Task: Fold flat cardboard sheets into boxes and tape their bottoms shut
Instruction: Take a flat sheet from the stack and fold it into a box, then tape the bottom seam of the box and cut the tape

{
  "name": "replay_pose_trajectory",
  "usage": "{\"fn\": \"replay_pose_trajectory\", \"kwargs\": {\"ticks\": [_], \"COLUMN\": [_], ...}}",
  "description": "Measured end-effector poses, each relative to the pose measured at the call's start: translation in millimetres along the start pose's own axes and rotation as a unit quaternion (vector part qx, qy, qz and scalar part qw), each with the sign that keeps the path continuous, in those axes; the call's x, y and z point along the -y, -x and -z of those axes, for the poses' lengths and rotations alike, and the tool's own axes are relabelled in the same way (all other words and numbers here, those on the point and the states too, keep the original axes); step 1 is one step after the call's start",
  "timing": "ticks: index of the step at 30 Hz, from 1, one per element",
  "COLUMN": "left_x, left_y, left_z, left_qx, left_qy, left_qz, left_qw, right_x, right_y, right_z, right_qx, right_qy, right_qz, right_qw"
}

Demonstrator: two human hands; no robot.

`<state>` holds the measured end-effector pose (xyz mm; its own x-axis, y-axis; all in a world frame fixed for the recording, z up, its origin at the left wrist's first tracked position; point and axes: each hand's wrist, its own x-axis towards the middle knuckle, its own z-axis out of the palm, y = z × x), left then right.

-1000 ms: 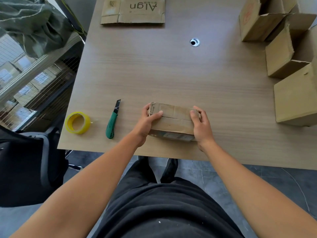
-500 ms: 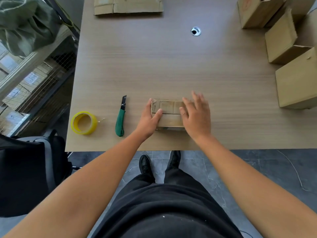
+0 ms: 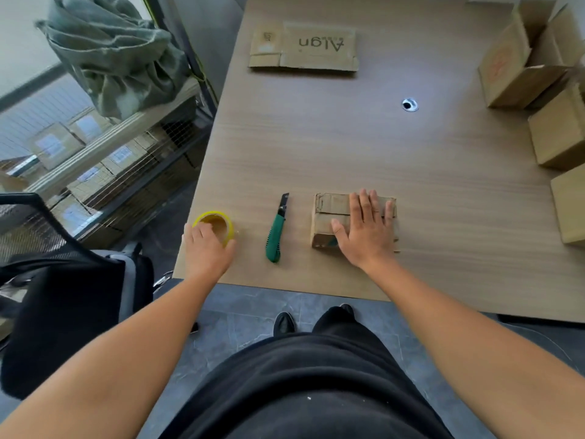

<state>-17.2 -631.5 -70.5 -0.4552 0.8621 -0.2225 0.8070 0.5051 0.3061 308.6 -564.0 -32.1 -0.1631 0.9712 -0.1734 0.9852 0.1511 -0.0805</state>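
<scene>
Since half a second ago the left hand has left the small box and gone to the tape roll at the near left corner of the table, while the right hand stays spread on the box. That right hand lies flat, fingers straight and slightly fanned, palm pressing down on the folded flaps. The left hand covers the near half of the roll, its fingers bent over the rim and the thumb at the roll's right side. Whether it has closed on the roll cannot be made out.

The box is plain brown corrugated card, a low block with worn edges, near the table's front edge, and its right part is hidden under the palm. The roll is a yellow ring, glossy and see-through. Between roll and box lies a utility knife with a green ribbed handle and a dark blade end pointing away. The tabletop is smooth pale wood-grain with a round metal cable hole.

At the far side lies a stack of flat cardboard sheets with upside-down lettering. Folded boxes stand along the right edge, partly cut off. A crumpled green cloth sack sits far left and a black mesh chair near left.
</scene>
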Motion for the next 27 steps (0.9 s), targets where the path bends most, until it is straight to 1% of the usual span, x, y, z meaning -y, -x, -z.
{"fn": "replay_pose_trajectory", "kwargs": {"ticks": [1,2,5,8,10,12,15,16,19,22,25,27], "left_x": [15.3,25.4,29.8,14.3,-1.3,-22.0,-62.4,-76.8,-117.2,-148.9,-165.8,-169.0], "left_y": [-5.3,-9.4,-10.6,0.9,6.8,12.1,15.3,14.8,12.8,13.9,16.4,18.0], "left_z": [-0.9,-1.7,1.7,11.0,19.6,29.0,38.8,40.6,37.9,24.7,9.9,3.5], "left_qx": [0.024,0.037,0.025,0.000,-0.008,-0.032,-0.087,-0.094,-0.072,-0.039,-0.001,0.009], "left_qy": [-0.055,-0.087,-0.099,-0.084,-0.068,-0.041,-0.008,0.001,0.007,-0.004,-0.031,-0.046], "left_qz": [-0.031,-0.063,-0.145,-0.209,-0.234,-0.269,-0.359,-0.388,-0.458,-0.509,-0.518,-0.513], "left_qw": [0.998,0.994,0.984,0.974,0.970,0.962,0.929,0.917,0.886,0.860,0.855,0.857], "right_x": [1.0,0.6,-3.1,-4.8,-5.2,-6.4,-9.7,-11.1,-19.0,-28.0,-31.1,-29.5], "right_y": [-1.3,-2.4,-2.4,-2.3,-1.9,-0.8,-1.4,-1.6,1.5,8.6,8.3,6.0], "right_z": [0.1,-0.4,-1.0,-0.3,-0.1,0.9,5.8,7.7,9.7,9.3,7.0,7.1], "right_qx": [0.001,0.003,0.000,-0.021,-0.033,-0.039,-0.044,-0.045,-0.072,-0.097,-0.101,-0.096], "right_qy": [-0.001,-0.002,-0.020,-0.063,-0.095,-0.131,-0.205,-0.234,-0.322,-0.367,-0.392,-0.443], "right_qz": [-0.003,-0.003,0.007,0.018,0.023,0.029,0.032,0.033,0.040,0.064,0.045,0.007], "right_qw": [1.000,1.000,1.000,0.998,0.995,0.990,0.977,0.971,0.943,0.923,0.913,0.891]}}
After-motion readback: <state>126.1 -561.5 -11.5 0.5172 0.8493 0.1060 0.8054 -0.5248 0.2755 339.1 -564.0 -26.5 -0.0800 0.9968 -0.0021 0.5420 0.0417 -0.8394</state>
